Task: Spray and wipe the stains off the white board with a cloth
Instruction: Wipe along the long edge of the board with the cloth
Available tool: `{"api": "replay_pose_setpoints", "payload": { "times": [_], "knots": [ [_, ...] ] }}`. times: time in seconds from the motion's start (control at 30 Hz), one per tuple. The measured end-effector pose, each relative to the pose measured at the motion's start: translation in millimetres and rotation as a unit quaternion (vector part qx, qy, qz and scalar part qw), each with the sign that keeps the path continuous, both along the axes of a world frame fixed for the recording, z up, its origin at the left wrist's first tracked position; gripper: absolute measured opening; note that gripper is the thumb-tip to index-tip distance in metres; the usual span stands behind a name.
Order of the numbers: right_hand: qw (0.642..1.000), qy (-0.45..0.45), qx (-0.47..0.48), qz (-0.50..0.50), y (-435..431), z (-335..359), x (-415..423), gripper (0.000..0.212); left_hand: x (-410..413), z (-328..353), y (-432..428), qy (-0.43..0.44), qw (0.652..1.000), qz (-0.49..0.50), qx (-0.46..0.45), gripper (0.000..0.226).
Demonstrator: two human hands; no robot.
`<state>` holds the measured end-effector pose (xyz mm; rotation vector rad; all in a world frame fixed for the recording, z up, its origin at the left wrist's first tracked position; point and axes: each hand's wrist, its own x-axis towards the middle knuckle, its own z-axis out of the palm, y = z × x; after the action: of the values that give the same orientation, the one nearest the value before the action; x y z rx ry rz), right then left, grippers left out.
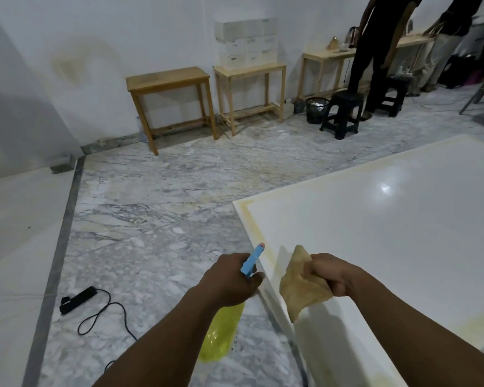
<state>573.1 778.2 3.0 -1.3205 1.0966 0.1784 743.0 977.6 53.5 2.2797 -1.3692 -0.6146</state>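
A large white board (389,233) lies flat at the right, with yellowish stains along its near-left edge and corner. My left hand (229,280) grips a spray bottle (221,336) with a yellow body and a blue nozzle that points toward the board's left edge. My right hand (333,275) holds a crumpled tan cloth (302,289) just above the board's near-left part. The bottle's neck is hidden under my fingers.
Marble floor spreads to the left, with a black power strip (77,300) and its cable. Wooden tables (171,104) stand along the far wall, one stacked with white boxes (246,43). Black stools (342,113), a bin (316,108) and standing people (380,51) are at the back right.
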Motion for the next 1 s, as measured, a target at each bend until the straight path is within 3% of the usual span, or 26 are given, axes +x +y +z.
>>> {"api": "replay_pose_setpoints", "payload": {
  "times": [0.3,0.4,0.5,0.6,0.67,0.77,0.87,0.93,1.0],
  "knots": [
    [0.981,0.067,-0.156,0.093,-34.2,25.5,81.5,0.030,69.0,-8.5,10.7,0.002,1.000,0.012,-0.005,0.028],
    [0.953,0.100,-0.257,0.122,-77.2,20.5,146.6,0.029,100.3,-20.0,-3.2,0.011,0.999,0.029,-0.012,0.028],
    [0.904,0.129,-0.369,0.172,-118.9,3.1,230.9,0.034,136.1,-38.7,-18.5,0.038,0.998,0.051,-0.006,0.025],
    [0.881,0.141,-0.397,0.216,-137.4,-33.8,304.0,0.053,176.4,-62.1,-36.0,0.035,0.997,0.056,0.029,0.024],
    [0.877,0.160,-0.363,0.272,-136.4,-67.9,337.8,0.064,200.0,-77.1,-45.6,0.038,0.997,0.061,0.038,0.026],
    [0.835,0.165,-0.407,0.331,-136.0,-103.6,352.7,0.063,220.2,-88.1,-55.1,0.041,0.997,0.058,0.034,0.030],
    [0.759,0.123,-0.523,0.367,-145.8,-138.8,345.6,0.082,235.8,-99.3,-63.7,0.062,0.996,0.066,0.026,0.031],
    [0.744,0.112,-0.523,0.400,-146.2,-166.4,337.4,0.100,240.5,-109.0,-69.1,0.086,0.993,0.073,0.023,0.030],
    [0.742,0.108,-0.538,0.386,-143.1,-188.9,333.1,0.104,241.2,-119.0,-74.3,0.112,0.990,0.077,0.021,0.029]
  ]
}}
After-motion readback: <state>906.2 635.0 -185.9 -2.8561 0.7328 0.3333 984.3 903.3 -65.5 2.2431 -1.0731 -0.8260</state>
